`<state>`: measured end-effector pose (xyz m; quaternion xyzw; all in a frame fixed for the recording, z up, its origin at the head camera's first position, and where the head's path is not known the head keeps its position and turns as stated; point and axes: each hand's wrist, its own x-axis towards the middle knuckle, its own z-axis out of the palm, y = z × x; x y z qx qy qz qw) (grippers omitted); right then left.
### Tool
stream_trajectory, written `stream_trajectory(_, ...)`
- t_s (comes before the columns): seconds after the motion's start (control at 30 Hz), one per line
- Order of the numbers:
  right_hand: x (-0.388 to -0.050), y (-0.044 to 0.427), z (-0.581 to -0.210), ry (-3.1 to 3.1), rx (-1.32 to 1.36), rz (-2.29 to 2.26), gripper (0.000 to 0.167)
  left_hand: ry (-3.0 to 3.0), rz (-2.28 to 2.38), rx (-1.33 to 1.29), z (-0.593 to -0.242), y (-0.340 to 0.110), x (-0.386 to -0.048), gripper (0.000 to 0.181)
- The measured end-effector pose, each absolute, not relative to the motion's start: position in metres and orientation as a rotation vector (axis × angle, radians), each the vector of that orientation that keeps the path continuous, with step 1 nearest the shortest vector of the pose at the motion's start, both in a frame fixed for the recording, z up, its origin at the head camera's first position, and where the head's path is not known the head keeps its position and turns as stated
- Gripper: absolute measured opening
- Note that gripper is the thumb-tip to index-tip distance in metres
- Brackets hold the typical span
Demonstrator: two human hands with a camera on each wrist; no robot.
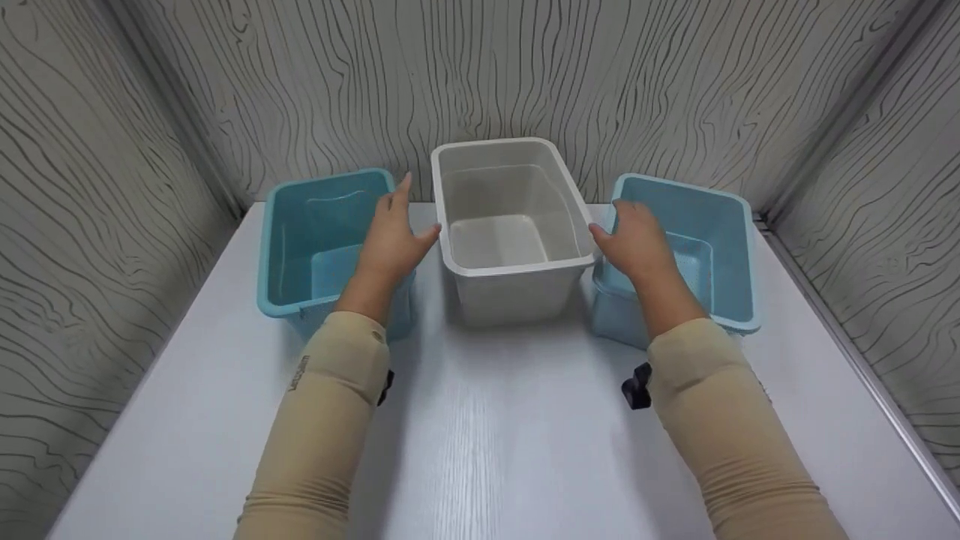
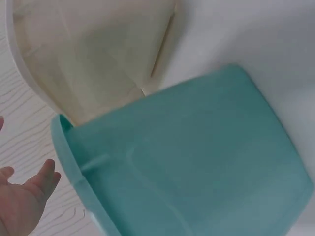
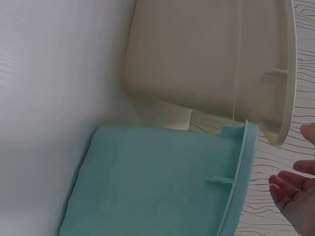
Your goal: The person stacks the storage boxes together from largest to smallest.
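Observation:
A white plastic bin (image 1: 517, 296) stands in the middle of the table, its inside bare. To its left is a teal bin (image 1: 264, 259), to its right a light blue bin (image 1: 752, 277). My left hand (image 1: 391, 238) is over the teal bin's right rim, fingers spread, thumb by the white bin's left rim. Over the light blue bin's left edge, my right hand (image 1: 637, 238) has its thumb close to the white bin's right rim; whether it touches cannot be told. In the wrist views, the left hand (image 2: 22, 204) and right hand (image 3: 298, 196) appear above the rims, holding nothing.
The white table (image 1: 472, 435) reaches toward the person in front of the bins. Behind them rises a wood-grain patterned wall (image 1: 510, 67), with similar side walls at left and right. A metal strip (image 1: 862, 367) runs along the right edge.

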<state>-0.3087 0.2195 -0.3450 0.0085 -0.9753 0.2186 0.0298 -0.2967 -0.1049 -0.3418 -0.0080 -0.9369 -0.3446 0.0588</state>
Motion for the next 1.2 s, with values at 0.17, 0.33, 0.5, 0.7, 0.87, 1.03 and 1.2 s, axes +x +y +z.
stream_trajectory(0.17,-0.311,0.21,-0.353,-2.963,0.108,0.662,0.048,-2.876,-1.034,-0.028,-0.35,-0.091,-0.299,0.085)
stream_trajectory(0.33,-0.312,0.204,-0.359,-2.973,0.148,0.548,0.034,-2.937,-1.023,-0.018,-0.357,-0.079,-0.298,0.082)
stream_trajectory(0.5,-0.312,0.2,-0.359,-3.002,0.118,0.547,0.029,-2.972,-0.949,-0.004,-0.36,-0.072,-0.298,0.058)
stream_trajectory(0.7,-0.312,0.199,-0.361,-3.017,0.037,0.682,0.032,-2.965,-1.027,0.138,-0.361,-0.067,-0.299,0.041)
stream_trajectory(0.87,-0.312,0.199,-0.36,-3.027,-0.016,0.736,0.035,-2.99,-1.08,0.2,-0.36,-0.066,-0.298,0.042)
stream_trajectory(1.03,-0.31,0.196,-0.359,-3.037,-0.017,0.706,0.033,-3.039,-1.035,0.176,-0.358,-0.068,-0.298,0.041)
stream_trajectory(1.2,-0.306,0.195,-0.359,-3.025,0.035,0.673,0.03,-3.051,-1.013,0.168,-0.358,-0.071,-0.296,0.039)
